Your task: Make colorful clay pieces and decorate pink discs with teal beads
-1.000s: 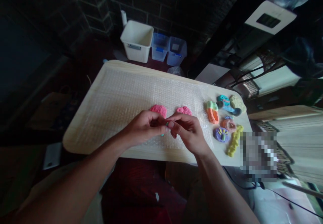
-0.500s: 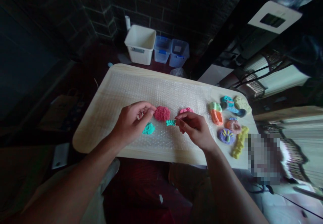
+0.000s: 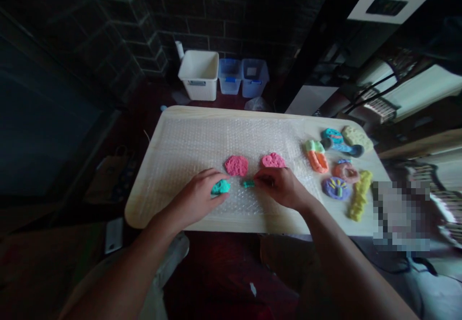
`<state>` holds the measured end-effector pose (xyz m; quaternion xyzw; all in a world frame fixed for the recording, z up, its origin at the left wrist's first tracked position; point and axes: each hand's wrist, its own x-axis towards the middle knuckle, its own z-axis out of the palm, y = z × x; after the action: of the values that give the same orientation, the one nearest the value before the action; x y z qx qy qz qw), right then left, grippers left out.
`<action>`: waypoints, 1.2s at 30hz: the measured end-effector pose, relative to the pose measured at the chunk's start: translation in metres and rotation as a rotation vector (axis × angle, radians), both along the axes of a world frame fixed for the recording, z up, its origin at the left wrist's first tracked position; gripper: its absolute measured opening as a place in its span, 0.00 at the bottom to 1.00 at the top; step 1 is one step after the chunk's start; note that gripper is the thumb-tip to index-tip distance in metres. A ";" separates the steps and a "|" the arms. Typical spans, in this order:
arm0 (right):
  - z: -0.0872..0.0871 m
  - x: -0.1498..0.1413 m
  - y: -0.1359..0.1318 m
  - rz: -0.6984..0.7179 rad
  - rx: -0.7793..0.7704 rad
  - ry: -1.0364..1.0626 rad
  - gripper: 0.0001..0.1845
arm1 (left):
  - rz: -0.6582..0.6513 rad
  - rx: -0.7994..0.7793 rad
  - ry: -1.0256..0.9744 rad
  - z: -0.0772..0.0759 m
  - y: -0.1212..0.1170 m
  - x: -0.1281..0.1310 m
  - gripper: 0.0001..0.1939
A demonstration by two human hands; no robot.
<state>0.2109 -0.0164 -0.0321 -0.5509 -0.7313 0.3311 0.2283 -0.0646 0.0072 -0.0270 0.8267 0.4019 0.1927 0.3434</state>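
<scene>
My left hand point(image 3: 199, 194) is curled round a teal lump of modelling clay point(image 3: 220, 187), thumb on the near side and fingers on the far side. The lump rests on bubble wrap point(image 3: 187, 147). My right hand point(image 3: 283, 186) pinches the right end of a small, notched teal clay strip point(image 3: 248, 184), low over the wrap. Beyond the hands lie a flattened, bumpy pink clay piece point(image 3: 236, 165) and a second pink clay piece point(image 3: 273, 160) with rounded bumps, partly hidden by my right hand.
Several finished-looking clay shapes lie at the table's right end, among them an orange and green piece point(image 3: 316, 157), a purple disc point(image 3: 336, 188) and a yellow strip point(image 3: 360, 196). A white bin point(image 3: 199, 72) and two clear blue boxes stand beyond the table's far edge.
My left hand has moved from beside the pink piece down to the teal lump and closed round it. My right hand has lowered the teal strip towards the wrap. The view has shifted.
</scene>
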 end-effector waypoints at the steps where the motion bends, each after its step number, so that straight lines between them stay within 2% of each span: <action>1: 0.003 -0.002 -0.001 -0.024 0.014 0.000 0.08 | 0.019 -0.020 -0.030 0.003 -0.001 0.002 0.16; 5: 0.022 -0.018 -0.011 -0.103 0.091 0.080 0.10 | 0.049 -0.159 -0.158 0.012 -0.005 0.010 0.22; 9: 0.031 -0.036 -0.018 -0.027 0.041 0.323 0.13 | 0.037 -0.251 -0.233 0.014 -0.006 0.016 0.25; 17: 0.015 -0.036 -0.019 -0.054 -0.104 0.502 0.13 | 0.026 -0.293 -0.236 0.011 -0.009 0.022 0.28; 22: 0.009 -0.037 -0.021 -0.063 -0.132 0.496 0.11 | 0.024 -0.299 -0.210 0.006 -0.010 0.021 0.25; 27: 0.010 -0.050 -0.023 -0.142 -0.068 0.391 0.08 | 0.005 -0.222 -0.174 0.003 -0.009 0.022 0.22; 32: 0.009 -0.058 -0.022 -0.254 -0.052 0.368 0.08 | 0.016 -0.229 -0.158 0.004 -0.009 0.023 0.21; 34: 0.010 -0.058 -0.021 -0.238 -0.066 0.418 0.09 | 0.025 -0.251 -0.196 0.005 -0.008 0.022 0.21; 36: 0.014 -0.055 -0.021 -0.161 -0.045 0.462 0.11 | 0.047 -0.276 -0.233 0.007 -0.007 0.021 0.22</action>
<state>0.1555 -0.0379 -0.0183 -0.5219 -0.6059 0.4453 0.4028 -0.0439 0.0005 -0.0203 0.7342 0.4012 0.2380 0.4933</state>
